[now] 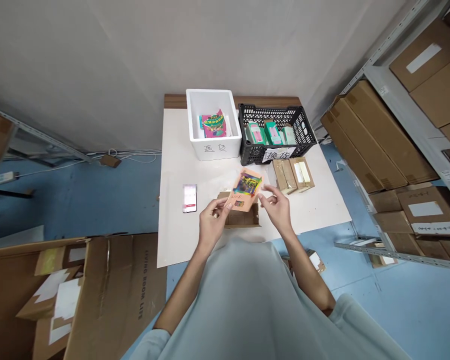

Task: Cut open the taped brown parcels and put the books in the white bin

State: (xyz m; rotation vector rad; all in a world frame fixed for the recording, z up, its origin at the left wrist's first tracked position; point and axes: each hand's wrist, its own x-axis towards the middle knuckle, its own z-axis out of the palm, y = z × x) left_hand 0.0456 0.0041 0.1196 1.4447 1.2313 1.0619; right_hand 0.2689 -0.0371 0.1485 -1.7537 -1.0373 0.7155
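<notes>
A flat peach-coloured packet (243,192) with a colourful printed panel is held tilted between both hands. My left hand (212,220) pinches its lower left corner, thumb on the front. At its right edge my right hand (276,207) grips it with thumb and bent fingers. Beneath the packet an open brown cardboard box (243,219) stands on the white table, partly hidden by the packet and my left hand. Whether the box has anything in it I cannot tell. To the left lies a phone (189,198) with its screen lit.
Toward the wall stand a white foam box (215,149) with colourful packets and a black plastic crate (253,152) with green boxes. Small taped cartons (293,175) sit before the crate. A large cardboard box (123,280) of parcels is at lower left; a loaded shelf (416,117) is right.
</notes>
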